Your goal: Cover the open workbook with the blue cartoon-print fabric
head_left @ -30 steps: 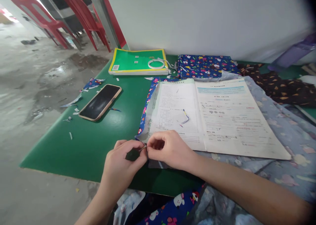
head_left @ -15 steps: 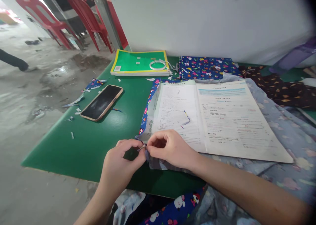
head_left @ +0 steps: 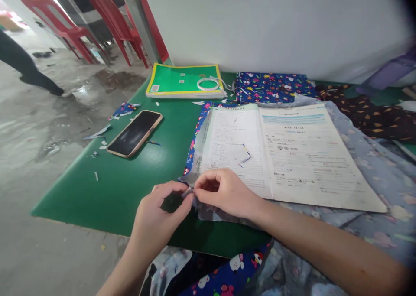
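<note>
An open workbook (head_left: 292,157) lies on patterned fabric (head_left: 367,161), whose pale back faces up and whose blue printed side is folded up along the book's left edge. At the book's lower left corner, my left hand (head_left: 162,207) pinches the fabric's edge between thumb and forefinger. Right beside it, my right hand (head_left: 224,192) is closed on the same bit of fabric, fingertips nearly touching the left ones. Whether a small thing is also between the fingertips is hidden. Thread-like blue scraps (head_left: 246,154) rest on the left page.
A phone (head_left: 134,133) lies left on the green table (head_left: 78,187), among fabric and paper scraps. A green book (head_left: 182,79) with a white tape ring (head_left: 208,84) and folded blue fabric (head_left: 273,87) lie along the wall. Red chairs (head_left: 58,25) and a walking person's leg (head_left: 29,66) are beyond.
Both hands stay at the book's corner, with a little more of the pale fabric edge showing between the fingertips. The person's leg at far left has come further into view.
</note>
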### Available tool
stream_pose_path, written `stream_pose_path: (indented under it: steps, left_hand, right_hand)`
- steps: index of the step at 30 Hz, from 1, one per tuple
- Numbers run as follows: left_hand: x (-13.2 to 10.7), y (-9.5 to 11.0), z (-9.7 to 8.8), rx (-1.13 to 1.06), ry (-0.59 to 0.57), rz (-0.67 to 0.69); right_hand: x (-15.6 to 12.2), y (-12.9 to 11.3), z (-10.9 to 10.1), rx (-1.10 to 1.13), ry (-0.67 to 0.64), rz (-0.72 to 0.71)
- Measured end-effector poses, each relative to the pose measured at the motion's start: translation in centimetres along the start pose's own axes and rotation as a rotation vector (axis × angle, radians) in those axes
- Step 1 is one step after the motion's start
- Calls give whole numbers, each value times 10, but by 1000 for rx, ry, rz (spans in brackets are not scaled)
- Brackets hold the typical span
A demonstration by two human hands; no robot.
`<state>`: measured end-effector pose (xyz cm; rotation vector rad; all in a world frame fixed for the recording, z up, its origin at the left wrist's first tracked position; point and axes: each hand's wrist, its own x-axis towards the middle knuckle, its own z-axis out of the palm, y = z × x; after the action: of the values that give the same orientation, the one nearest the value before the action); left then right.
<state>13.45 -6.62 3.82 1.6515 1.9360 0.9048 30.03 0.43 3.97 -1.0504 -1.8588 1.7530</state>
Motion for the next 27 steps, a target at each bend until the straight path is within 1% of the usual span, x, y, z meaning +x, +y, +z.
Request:
stream_pose_path:
  steps: [3, 9, 21, 27]
  left_hand:
    - [0, -3, 0, 32, -26, 24]
    - [0, -11, 3, 43, -11, 44]
    - [1, -9, 2, 44, -42, 52]
    - [1, -10, 2, 48, -28, 68]
  right_hand:
    - [0, 0, -1, -19, 1, -26]
    - [0, 0, -1, -45, -12, -45]
    - [0, 3, 2, -113, 14, -98]
    - [-1, 2, 3, -133, 13, -101]
